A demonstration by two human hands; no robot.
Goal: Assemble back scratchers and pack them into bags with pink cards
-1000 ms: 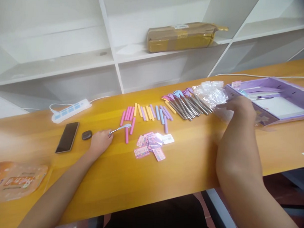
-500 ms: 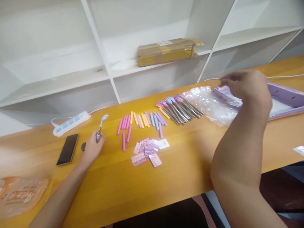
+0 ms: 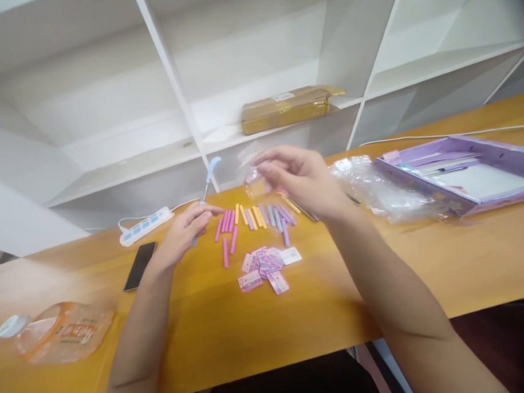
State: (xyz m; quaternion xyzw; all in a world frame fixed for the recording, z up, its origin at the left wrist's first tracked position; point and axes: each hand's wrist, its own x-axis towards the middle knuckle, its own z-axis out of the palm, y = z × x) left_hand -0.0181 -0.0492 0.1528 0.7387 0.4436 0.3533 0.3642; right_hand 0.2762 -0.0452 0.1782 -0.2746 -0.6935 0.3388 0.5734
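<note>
My left hand [image 3: 183, 234] is closed around a light-blue back scratcher [image 3: 211, 169] with a metal shaft, held upright with its claw end up. In front of the shelf, my right hand [image 3: 308, 178] pinches a small clear plastic bag [image 3: 248, 157], blurred by motion, close to the scratcher. Below the hands lies a row of coloured sticks [image 3: 225, 252] in pink, yellow, purple and blue. Nearer me is a pile of pink printed cards [image 3: 250, 281]. Several metal-shafted scratchers [image 3: 303, 209] lie partly hidden behind my right hand and forearm.
On the right stand a purple box [image 3: 463, 206] and crumpled clear plastic packaging [image 3: 378, 192]. To the left are a power strip [image 3: 147, 227], a black phone [image 3: 140, 267] and a capped plastic bottle [image 3: 68, 334]. A taped brown package [image 3: 286, 110] sits on the shelf behind.
My right hand has moved left from beside the purple box, bringing the clear bag. My left hand has raised the back scratcher and shifted right. The view has turned slightly left.
</note>
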